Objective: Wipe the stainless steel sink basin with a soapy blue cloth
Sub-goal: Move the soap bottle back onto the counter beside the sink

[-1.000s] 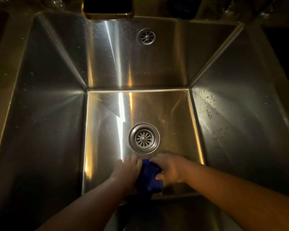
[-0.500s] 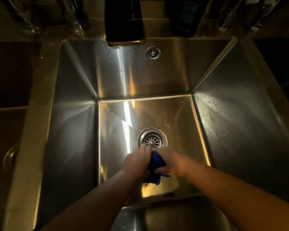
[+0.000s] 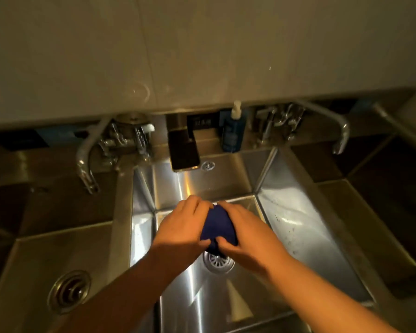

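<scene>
A dark blue cloth is bunched between both hands, held up in the air over the middle stainless steel sink basin. My left hand grips its left side and my right hand grips its right side, thumbs pinching the lower edge. The round drain strainer on the basin floor shows just below the hands, partly hidden by them. Whether the cloth is soapy I cannot see.
A blue soap pump bottle stands on the back ledge beside a dark flat faucet spout. Curved taps hang at left and right. Another basin with a drain lies to the left, a dark one to the right.
Both hands have lifted the cloth off the basin floor and up above the drain. The view has tilted up, so the taps, ledge and wall now show.
</scene>
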Demonstrator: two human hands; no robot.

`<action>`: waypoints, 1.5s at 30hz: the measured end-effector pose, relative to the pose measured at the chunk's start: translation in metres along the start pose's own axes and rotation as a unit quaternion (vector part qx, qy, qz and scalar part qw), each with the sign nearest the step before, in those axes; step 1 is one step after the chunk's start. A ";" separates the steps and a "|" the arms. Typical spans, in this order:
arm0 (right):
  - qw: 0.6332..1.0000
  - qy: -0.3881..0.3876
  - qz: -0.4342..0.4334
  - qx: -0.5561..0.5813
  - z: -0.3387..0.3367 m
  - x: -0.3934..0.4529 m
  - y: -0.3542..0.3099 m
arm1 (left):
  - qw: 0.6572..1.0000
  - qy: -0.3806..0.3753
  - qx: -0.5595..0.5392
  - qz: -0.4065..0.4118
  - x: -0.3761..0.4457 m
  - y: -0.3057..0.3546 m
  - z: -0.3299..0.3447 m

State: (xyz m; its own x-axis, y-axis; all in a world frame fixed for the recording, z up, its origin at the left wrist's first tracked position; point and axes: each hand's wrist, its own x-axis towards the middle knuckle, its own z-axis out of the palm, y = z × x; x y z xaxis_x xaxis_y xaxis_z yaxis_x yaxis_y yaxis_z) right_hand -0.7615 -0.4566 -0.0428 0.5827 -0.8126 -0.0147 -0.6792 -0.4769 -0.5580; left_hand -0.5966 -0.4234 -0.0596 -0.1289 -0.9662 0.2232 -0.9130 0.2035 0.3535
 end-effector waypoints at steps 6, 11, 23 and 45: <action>0.994 0.097 -0.032 0.034 -0.054 -0.022 -0.054 | 0.989 0.042 0.097 0.099 0.008 0.030 -0.096; 0.991 0.122 -0.051 0.034 -0.097 -0.033 -0.086 | 0.979 0.085 0.118 0.141 0.013 0.056 -0.153; 0.994 0.020 -0.096 -0.046 -0.186 0.023 -0.035 | 0.989 0.058 0.135 0.031 0.052 0.088 -0.160; 0.990 -0.007 -0.107 -0.092 -0.147 0.225 0.086 | 0.979 0.015 0.172 -0.104 0.085 0.088 -0.088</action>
State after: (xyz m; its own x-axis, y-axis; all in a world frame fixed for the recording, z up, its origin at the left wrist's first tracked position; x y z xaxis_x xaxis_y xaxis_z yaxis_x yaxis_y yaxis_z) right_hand -0.7545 -0.7302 0.0277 0.7276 -0.6819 0.0748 -0.6086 -0.6919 -0.3884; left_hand -0.6537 -0.4738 0.0707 0.0796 -0.9749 0.2079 -0.9955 -0.0669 0.0676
